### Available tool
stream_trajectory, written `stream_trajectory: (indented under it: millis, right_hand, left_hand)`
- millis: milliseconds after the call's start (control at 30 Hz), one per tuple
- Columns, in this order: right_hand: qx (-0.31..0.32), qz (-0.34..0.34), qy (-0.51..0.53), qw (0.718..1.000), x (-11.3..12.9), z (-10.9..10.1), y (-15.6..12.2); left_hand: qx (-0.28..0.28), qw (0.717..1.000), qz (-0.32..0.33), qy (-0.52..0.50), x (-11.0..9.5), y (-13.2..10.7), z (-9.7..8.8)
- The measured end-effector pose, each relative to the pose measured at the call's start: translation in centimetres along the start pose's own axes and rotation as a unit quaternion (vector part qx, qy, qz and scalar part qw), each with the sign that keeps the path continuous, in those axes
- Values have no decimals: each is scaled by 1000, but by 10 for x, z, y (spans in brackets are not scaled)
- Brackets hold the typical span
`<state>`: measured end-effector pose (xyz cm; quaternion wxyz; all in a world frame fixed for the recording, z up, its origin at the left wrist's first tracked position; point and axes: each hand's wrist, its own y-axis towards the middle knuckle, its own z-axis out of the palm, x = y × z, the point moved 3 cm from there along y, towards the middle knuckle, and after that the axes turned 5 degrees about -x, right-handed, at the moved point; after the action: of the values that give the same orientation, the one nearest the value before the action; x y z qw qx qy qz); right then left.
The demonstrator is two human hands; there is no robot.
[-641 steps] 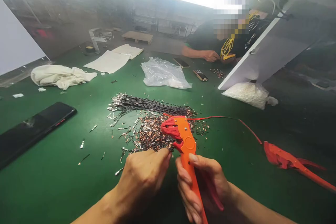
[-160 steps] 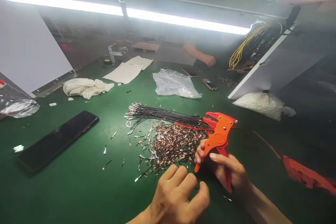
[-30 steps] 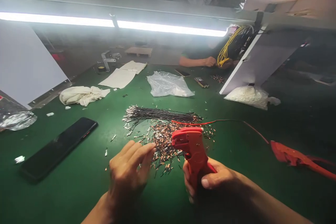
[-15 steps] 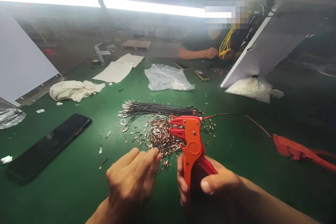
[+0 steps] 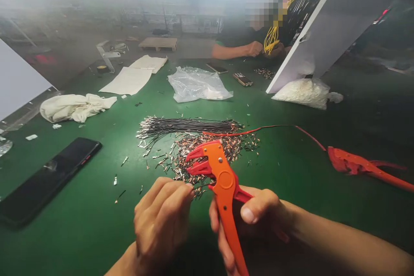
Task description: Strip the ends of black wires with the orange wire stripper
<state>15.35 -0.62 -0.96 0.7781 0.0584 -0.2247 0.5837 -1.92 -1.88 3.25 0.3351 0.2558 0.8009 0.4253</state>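
Note:
My right hand (image 5: 258, 215) is wrapped round an orange and red wire stripper (image 5: 223, 181), whose red jaws are apart and point left. My left hand (image 5: 164, 211) is closed in a pinch beside it. From its fingertips a short black wire (image 5: 201, 186) reaches to the inner edge of the stripper, just below the jaws. Behind the tool lies a pile of short cut wire pieces (image 5: 181, 155) with bare copper and metal terminals. Farther back, a bundle of long black wires (image 5: 194, 125) lies crosswise, its terminal ends on the left.
A dark phone (image 5: 51, 177) lies at left, near a white cloth (image 5: 77, 108). Beyond are paper sheets (image 5: 129, 79), a clear plastic bag (image 5: 197, 84) and a bag of white pieces (image 5: 304, 92). Another red tool (image 5: 362, 164) lies right. A co-worker's hand (image 5: 255, 48) is near yellow wires (image 5: 271, 41).
The stripper has tilted, its jaws swinging left toward my left hand. A short black wire now shows between my left fingertips and the tool. The whole view has shifted slightly.

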Motion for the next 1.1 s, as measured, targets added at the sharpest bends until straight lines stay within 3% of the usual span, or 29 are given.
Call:
stream_trajectory:
  millis: [267, 500, 700, 900, 1100]
  right_hand:
    - [5, -36, 2, 999, -11, 0, 4]
    - [-45, -16, 33, 998, -11, 5, 0]
    - [-5, -6, 27, 1000, -10, 4, 2]
    - [-31, -28, -3, 999, -12, 0, 4]
    - [-14, -57, -14, 998, -12, 2, 5]
  left_hand:
    - [9, 998, 2, 54, 2, -6, 6]
    - [60, 998, -3, 13, -6, -8, 14]
    - [59, 998, -18, 13, -9, -9, 17]
    - [67, 998, -15, 3, -10, -11, 21]
    - [86, 996, -21, -9, -7, -18, 24]
